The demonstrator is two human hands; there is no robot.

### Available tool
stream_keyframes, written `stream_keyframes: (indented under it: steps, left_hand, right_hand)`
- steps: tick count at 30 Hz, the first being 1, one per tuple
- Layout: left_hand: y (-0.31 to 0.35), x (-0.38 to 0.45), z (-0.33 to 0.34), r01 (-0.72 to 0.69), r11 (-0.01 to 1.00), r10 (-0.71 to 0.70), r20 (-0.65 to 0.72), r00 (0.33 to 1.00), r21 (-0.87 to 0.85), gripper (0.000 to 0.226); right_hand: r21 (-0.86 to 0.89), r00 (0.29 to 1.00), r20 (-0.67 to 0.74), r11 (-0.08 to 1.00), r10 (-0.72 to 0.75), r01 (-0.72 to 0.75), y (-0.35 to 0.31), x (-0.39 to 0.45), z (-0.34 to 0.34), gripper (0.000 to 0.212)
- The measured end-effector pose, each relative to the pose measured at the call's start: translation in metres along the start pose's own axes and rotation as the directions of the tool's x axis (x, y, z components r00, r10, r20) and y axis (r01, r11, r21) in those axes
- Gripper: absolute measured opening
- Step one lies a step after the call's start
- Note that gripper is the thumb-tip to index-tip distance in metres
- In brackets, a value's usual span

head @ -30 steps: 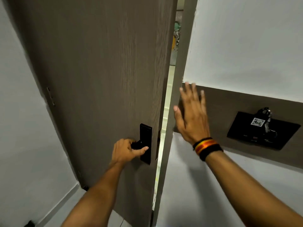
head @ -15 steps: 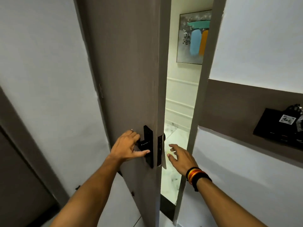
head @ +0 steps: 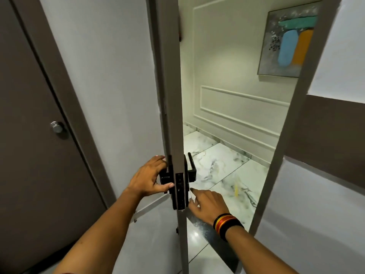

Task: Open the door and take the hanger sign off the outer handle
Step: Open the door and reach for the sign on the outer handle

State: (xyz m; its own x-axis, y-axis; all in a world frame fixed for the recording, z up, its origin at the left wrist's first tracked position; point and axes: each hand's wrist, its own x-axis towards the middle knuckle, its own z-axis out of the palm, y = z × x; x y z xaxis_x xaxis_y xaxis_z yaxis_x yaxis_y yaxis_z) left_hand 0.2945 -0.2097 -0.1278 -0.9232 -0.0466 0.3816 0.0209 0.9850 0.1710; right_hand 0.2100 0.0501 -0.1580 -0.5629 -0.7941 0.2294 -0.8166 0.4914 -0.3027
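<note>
The grey-brown door (head: 171, 95) stands swung inward, and I see it edge-on in the middle of the head view. My left hand (head: 149, 179) is wrapped around the black inner handle (head: 165, 177). The black outer handle (head: 191, 168) sticks out on the door's right side. My right hand (head: 207, 202), with a striped wristband, reaches just below that handle, fingers near the door edge. A thin pale sliver (head: 191, 195) hangs under the outer handle by my fingertips; I cannot tell whether it is the hanger sign or whether my fingers hold it.
A brown door frame (head: 292, 123) bounds the opening on the right. Beyond lies a marble-tiled corridor floor (head: 223, 167), a panelled cream wall and an abstract painting (head: 290, 44). A second dark door with a round metal knob (head: 56, 127) is at the left.
The door has swung further open, now edge-on. My right hand dropped from the wall, passed through the gap and moved up close under the outer handle. My left hand stayed on the inner handle.
</note>
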Motion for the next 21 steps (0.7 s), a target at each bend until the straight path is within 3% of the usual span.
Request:
stream_keyframes:
  steps: [7, 13, 18, 21]
  left_hand:
    - [-0.03, -0.035, -0.03, -0.009, 0.998, 0.007, 0.031, 0.999, 0.061, 0.092]
    - [-0.047, -0.055, -0.049, -0.016, 1.0, 0.016, -0.026, 1.0, 0.023, 0.079]
    - [-0.06, -0.062, -0.057, -0.095, 0.995, 0.093, -0.082, 0.992, -0.019, 0.058]
    - [-0.067, -0.061, -0.056, -0.099, 0.993, 0.092, -0.108, 0.99, -0.061, 0.047]
  right_hand:
    - [-0.129, 0.996, -0.068, 0.99, -0.057, 0.048, -0.059, 0.011, 0.028, 0.013]
    - [-0.034, 0.962, -0.263, 0.997, -0.074, 0.068, -0.098, 0.028, 0.039, 0.046]
    - [0.117, 0.978, -0.198, 0.992, 0.069, -0.046, -0.088, 0.04, 0.043, 0.032]
    - [0.114, 0.984, -0.161, 0.992, 0.079, -0.061, -0.076, 0.065, 0.04, 0.044]
